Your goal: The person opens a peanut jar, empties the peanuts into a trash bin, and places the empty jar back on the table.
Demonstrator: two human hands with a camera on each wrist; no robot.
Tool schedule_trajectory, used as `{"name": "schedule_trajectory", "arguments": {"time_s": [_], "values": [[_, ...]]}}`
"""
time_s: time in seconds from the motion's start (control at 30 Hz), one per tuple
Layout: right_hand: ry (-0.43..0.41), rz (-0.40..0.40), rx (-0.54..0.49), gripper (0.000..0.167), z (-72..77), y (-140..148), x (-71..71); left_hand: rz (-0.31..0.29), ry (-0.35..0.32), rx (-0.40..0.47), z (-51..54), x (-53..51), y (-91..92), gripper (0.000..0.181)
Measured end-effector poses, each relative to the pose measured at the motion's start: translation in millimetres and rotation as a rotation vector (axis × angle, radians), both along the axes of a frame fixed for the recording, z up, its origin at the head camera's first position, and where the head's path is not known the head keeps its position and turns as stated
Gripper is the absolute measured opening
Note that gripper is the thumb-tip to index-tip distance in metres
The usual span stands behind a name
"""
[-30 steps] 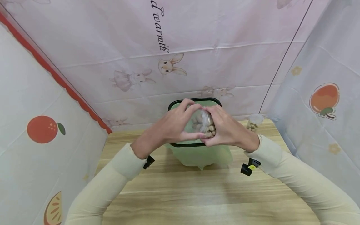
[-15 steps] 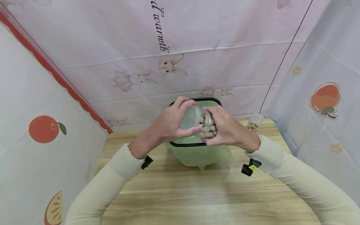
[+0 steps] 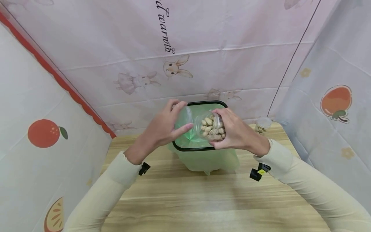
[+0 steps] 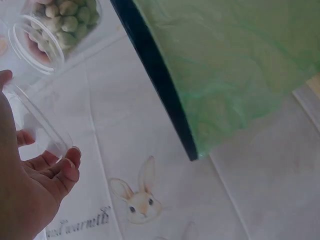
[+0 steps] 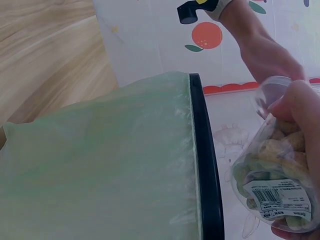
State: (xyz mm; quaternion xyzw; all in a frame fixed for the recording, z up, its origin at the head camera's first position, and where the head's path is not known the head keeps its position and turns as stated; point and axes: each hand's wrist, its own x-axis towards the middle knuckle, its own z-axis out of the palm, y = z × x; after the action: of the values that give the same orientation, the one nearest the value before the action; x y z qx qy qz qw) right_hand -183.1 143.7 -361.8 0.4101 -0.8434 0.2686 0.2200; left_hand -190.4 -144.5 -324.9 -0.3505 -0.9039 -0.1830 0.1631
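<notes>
My left hand (image 3: 162, 127) grips a clear plastic lid (image 3: 185, 116) by its edge, with the thumb and fingers curled round the rim. My right hand (image 3: 236, 132) holds a clear plastic jar (image 3: 200, 125) of unshelled peanuts (image 3: 208, 121), tilted with its uncovered mouth facing left. A barcode label (image 5: 280, 198) shows on the jar's base in the right wrist view. Both hands are above a bin with a black rim (image 3: 200, 149), lined with a pale green bag (image 3: 205, 161). The lid is apart from the jar, to its left.
Behind my right wrist, another lidded jar (image 3: 263, 125) with peanut-like contents stands near the table's back right corner. The wooden table (image 3: 203, 199) extends in front of the bin. Printed cloth walls (image 3: 139, 106) enclose the back and both sides.
The lid has come off the jar; my left hand has drawn it away to the left. My right hand has stayed nearly in place, and the jar's mouth is now exposed.
</notes>
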Motion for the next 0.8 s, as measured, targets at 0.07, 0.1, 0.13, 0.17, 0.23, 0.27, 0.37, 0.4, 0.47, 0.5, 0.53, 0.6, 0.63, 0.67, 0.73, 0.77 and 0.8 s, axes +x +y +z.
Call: {"name": "schedule_trajectory", "arguments": {"time_s": [0.07,0.1,0.13,0.17,0.23,0.27,0.37,0.4,0.47,0.5,0.53,0.6,0.63,0.67,0.73,0.77,0.8], "values": [[-0.010,-0.010,-0.007,0.095,0.2,1,-0.3,0.023,-0.002,0.004,-2.5,-2.1,-7.0,0.073],[-0.013,-0.016,-0.011,0.094,0.4,2,-0.2,0.033,-0.005,0.005,-4.1,-3.4,-10.9,0.072],[-0.015,-0.020,-0.015,0.094,0.8,2,-0.2,0.044,-0.009,0.008,-5.8,-4.8,-14.6,0.071],[-0.014,-0.023,-0.016,0.094,1.1,2,-0.2,0.059,-0.012,0.010,-7.8,-6.1,-18.6,0.070],[-0.012,-0.027,-0.012,0.094,1.9,3,-0.2,0.086,-0.021,0.019,-12.9,-8.7,-27.5,0.068],[-0.014,-0.030,-0.009,0.093,2.2,3,-0.2,0.100,-0.027,0.023,-16.0,-10.1,-32.3,0.067],[-0.018,-0.035,0.000,0.094,3.0,4,-0.2,0.131,-0.041,0.028,-25.4,-13.2,-46.0,0.064],[-0.021,-0.038,0.001,0.094,3.0,5,-0.4,0.137,-0.045,0.027,-28.7,-14.3,-50.3,0.063],[-0.026,-0.046,0.002,0.094,3.3,6,-0.8,0.154,-0.044,0.014,-35.5,-16.6,-58.5,0.063],[-0.027,-0.049,0.002,0.095,3.5,6,-1.1,0.162,-0.043,0.005,-39.0,-17.7,-62.5,0.063],[-0.029,-0.052,0.001,0.095,3.8,6,-1.3,0.170,-0.044,-0.004,-42.9,-19.2,-66.5,0.063],[-0.031,-0.057,0.003,0.095,4.4,6,-1.6,0.191,-0.052,-0.035,-51.4,-21.7,-73.9,0.064],[-0.030,-0.059,0.004,0.095,4.8,6,-1.8,0.201,-0.060,-0.055,-56.4,-22.8,-77.7,0.065],[-0.031,-0.058,0.003,0.095,5.2,6,-2.0,0.212,-0.075,-0.075,-61.4,-23.8,-81.0,0.066],[-0.035,-0.057,-0.001,0.095,6.3,6,-2.0,0.231,-0.102,-0.117,-73.3,-26.1,-87.1,0.067],[-0.036,-0.056,-0.005,0.095,6.4,6,-2.3,0.243,-0.120,-0.134,-79.7,-27.0,-89.8,0.068],[-0.036,-0.054,-0.007,0.094,6.5,6,-2.6,0.253,-0.136,-0.144,-86.2,-28.0,-92.5,0.068]]}}
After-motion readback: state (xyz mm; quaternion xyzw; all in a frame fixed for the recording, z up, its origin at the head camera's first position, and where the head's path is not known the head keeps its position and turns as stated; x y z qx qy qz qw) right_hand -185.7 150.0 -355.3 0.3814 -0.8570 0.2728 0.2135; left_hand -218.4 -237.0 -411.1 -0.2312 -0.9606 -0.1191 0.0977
